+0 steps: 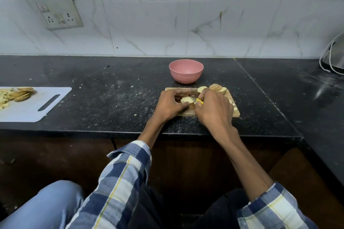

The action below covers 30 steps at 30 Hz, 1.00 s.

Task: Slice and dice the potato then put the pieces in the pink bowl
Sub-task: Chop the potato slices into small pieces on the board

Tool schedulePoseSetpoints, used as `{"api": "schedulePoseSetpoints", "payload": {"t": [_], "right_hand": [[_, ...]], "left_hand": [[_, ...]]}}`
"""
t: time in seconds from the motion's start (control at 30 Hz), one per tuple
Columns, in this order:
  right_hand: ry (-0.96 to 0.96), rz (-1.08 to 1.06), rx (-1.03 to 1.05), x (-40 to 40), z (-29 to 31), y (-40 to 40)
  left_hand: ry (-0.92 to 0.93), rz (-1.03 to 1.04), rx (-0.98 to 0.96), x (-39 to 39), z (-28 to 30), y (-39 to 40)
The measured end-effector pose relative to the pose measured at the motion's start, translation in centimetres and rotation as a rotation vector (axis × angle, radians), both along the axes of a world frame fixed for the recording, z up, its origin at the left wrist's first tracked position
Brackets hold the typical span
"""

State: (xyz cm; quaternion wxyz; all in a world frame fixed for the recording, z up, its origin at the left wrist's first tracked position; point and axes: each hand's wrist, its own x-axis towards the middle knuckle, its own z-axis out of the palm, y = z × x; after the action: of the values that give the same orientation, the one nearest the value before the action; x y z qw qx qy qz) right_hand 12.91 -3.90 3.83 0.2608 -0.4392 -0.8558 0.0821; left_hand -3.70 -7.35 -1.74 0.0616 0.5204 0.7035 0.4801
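Head cam had you hunched over the small rectangular wooden cutting board (188, 112), and the pale yellow stack of potato slices (186, 99) sat on it between your hands. Cut faces looked moist and creamy, with a bit of tan skin at the edges. Your left hand (172, 105) was curled around the stack, fingers over the far side and thumb on the near side, pinning it down. Your right hand (214, 109) was wrapped around a yellow-handled knife (199, 100); only a sliver of handle and blade showed, so I couldn't tell the blade angle. More round tan-skinned potato slices (216, 87) were lined up along the board's far edge, and some small pale diced bits (232, 105) lay at its right side.

The round pink plastic bowl (186, 71) stood just behind the board, upright.

All of it was on a speckled black stone countertop (111, 95) with white marble-look wall tiles (232, 28) behind. A white plastic chopping board (33, 106) with potato scraps lay off to the left.

The stack was too hidden to call its long axis.
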Motion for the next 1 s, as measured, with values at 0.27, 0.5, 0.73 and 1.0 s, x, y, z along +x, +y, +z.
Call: {"api": "schedulePoseSetpoints", "payload": {"t": [0.27,0.5,0.73,1.0], "right_hand": [[0.006,-0.016,-0.01,0.52,0.19,0.4],[0.016,-0.013,-0.021,0.64,0.17,0.4],[0.025,-0.003,0.004,0.33,0.04,0.35],[0.0,0.009,0.0,-0.3,0.08,0.31]], "left_hand": [[0.041,0.049,0.038,0.35,0.44,-0.42],[0.157,0.148,0.0,0.3,0.06,-0.18],[0.117,0.096,0.012,0.28,0.17,-0.26],[0.052,0.074,-0.004,0.0,-0.04,-0.04]]}}
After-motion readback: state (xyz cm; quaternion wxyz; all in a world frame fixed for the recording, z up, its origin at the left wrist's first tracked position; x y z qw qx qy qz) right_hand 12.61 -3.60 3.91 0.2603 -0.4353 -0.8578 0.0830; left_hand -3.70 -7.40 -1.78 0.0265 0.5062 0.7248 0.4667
